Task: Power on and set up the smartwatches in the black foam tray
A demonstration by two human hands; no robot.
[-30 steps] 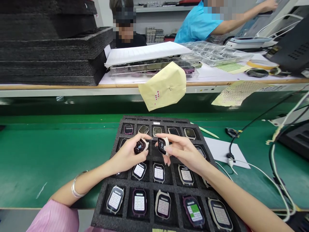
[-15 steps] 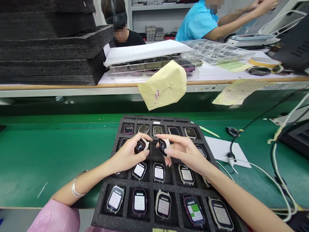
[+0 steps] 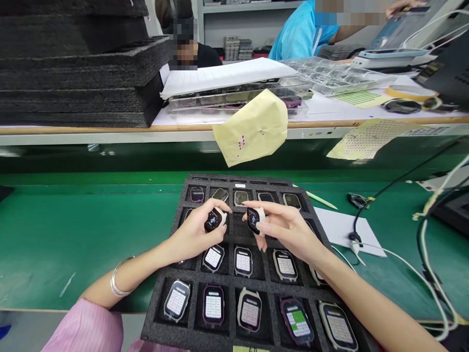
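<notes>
A black foam tray [image 3: 194,286] with square pockets lies on the green belt in front of me, and several smartwatch bodies [image 3: 250,311] with lit screens rest in its pockets. My left hand [image 3: 192,234] is closed around a white-cased smartwatch [image 3: 213,220] held above the tray's second row. My right hand [image 3: 287,230] pinches another white-cased smartwatch [image 3: 254,220] just to the right of it, screen facing me. The two watches are held side by side, a few centimetres apart.
A stack of black foam trays [image 3: 73,73] fills the shelf at the back left. Clear plastic trays [image 3: 234,95] and a yellow paper bag [image 3: 252,129] sit on the shelf edge. White paper [image 3: 340,227] and cables [image 3: 428,274] lie to the right. Two people work behind the shelf.
Both hands keep the same hold on the watches. My view has shifted slightly, and the right hand's watch has turned a little toward me.
</notes>
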